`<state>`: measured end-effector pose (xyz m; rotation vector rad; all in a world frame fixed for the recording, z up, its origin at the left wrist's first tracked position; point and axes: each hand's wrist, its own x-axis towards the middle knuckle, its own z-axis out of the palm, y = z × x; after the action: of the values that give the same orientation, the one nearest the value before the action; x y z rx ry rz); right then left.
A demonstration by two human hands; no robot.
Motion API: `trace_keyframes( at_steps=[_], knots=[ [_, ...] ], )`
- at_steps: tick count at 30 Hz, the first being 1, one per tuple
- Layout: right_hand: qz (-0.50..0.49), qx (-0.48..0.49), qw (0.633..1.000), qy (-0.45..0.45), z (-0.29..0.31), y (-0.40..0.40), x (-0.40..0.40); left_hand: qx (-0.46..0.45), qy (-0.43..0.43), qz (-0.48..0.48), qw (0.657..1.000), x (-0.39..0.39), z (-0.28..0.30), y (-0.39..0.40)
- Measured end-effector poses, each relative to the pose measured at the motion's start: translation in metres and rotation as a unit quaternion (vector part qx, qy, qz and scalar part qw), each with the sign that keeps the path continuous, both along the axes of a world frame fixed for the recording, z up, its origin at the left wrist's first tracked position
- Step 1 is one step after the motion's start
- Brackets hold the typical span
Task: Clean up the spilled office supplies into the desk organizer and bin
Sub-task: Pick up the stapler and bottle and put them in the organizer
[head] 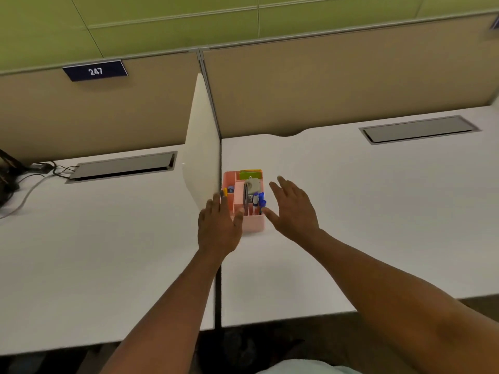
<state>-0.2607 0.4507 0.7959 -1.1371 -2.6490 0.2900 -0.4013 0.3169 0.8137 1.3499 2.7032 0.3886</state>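
Note:
A pink desk organizer [253, 222] stands on the white desk [337, 211], right beside the low white divider [201, 147]. It holds blue markers [260, 199], green and orange sticky notes [251, 174], a grey stapler-like item [253, 184] and small items in its left compartment. My left hand [218, 225] is flat and open at the organizer's left front corner, its thumb touching the front wall. My right hand [293, 209] hovers open just right of the organizer, fingers spread, holding nothing. No bin is visible.
Grey cable hatches are set into the desks at the back left [121, 167] and back right [418, 129]. Black cables [16, 174] lie at the far left. Beige partition panels rise behind, one with a "247" sign [95, 71]. A dark gap [217, 300] splits the two desks.

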Motion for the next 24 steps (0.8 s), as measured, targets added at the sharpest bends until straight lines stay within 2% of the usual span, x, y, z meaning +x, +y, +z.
trace_keyframes(
  at_steps=[7,14,24],
  knots=[
    [-0.027,0.083,0.996,-0.012,0.001,-0.106,0.069,-0.001,-0.004,-0.028,1.0,0.053,-0.003,-0.091],
    [-0.104,0.08,0.991,-0.006,0.005,-0.197,0.138,0.003,0.0,-0.078,0.997,0.103,0.002,-0.162],
    [-0.158,0.066,0.985,-0.023,0.012,-0.279,0.229,0.034,-0.017,-0.147,0.988,0.181,0.001,-0.211]
  ],
)
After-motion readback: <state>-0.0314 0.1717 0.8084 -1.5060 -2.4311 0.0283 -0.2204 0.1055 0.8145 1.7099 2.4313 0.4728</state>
